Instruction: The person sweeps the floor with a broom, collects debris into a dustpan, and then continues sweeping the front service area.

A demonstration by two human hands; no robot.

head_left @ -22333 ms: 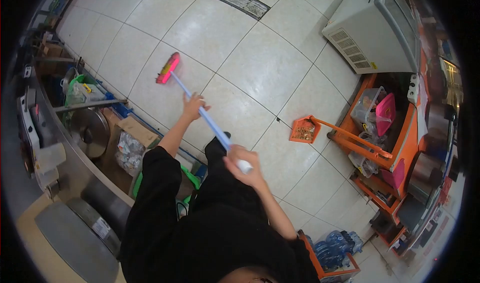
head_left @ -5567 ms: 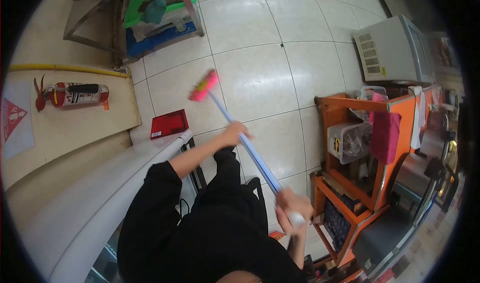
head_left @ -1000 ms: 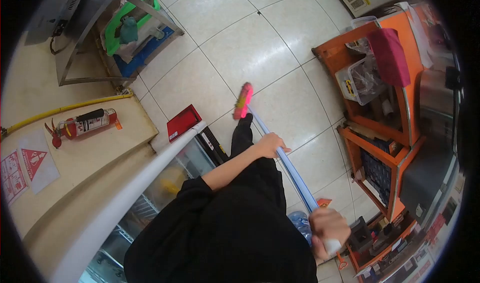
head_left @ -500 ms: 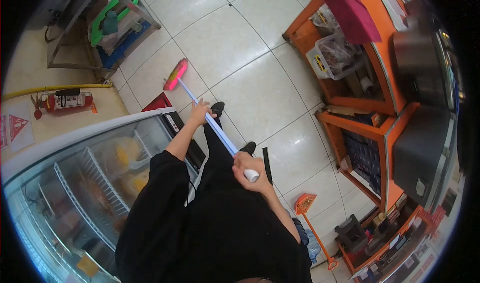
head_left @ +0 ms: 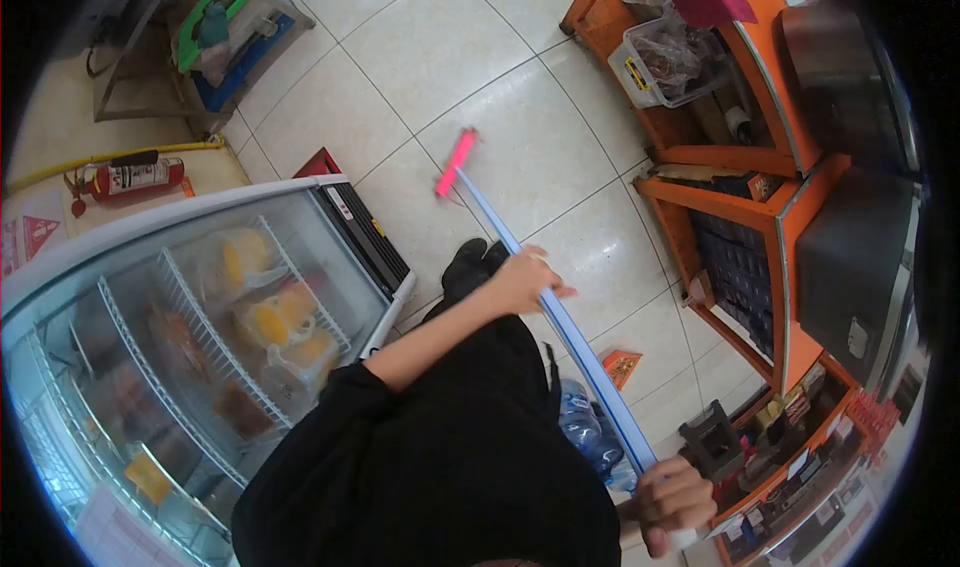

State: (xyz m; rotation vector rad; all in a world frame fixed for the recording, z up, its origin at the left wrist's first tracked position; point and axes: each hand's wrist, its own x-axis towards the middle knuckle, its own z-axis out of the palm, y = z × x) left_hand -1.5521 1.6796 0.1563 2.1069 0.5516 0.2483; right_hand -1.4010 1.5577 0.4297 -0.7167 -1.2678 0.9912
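A broom (head_left: pixel 585 357) with a light blue handle and a pink head lies diagonally across the view, its head on the tiled floor. My left hand (head_left: pixel 522 282) is closed around the middle of the handle. Near the white-capped top end, my right hand (head_left: pixel 672 502) wraps its fingers round the handle. An orange dustpan (head_left: pixel 621 368) with debris in it sits on the floor to the right of the handle; its own stick is mostly hidden.
A glass-front fridge (head_left: pixel 250 297) with wire shelves stands at left, below a fire extinguisher (head_left: pixel 135 178). Orange shelving (head_left: pixel 785 227) lines the right side. Large water bottles (head_left: pixel 588 427) stand beside my body. A metal rack (head_left: pixel 215 97) is at upper left.
The broom head has swept right and toward me across the tiles. My right hand has drawn back to the lower right, and my left hand has moved right with the handle.
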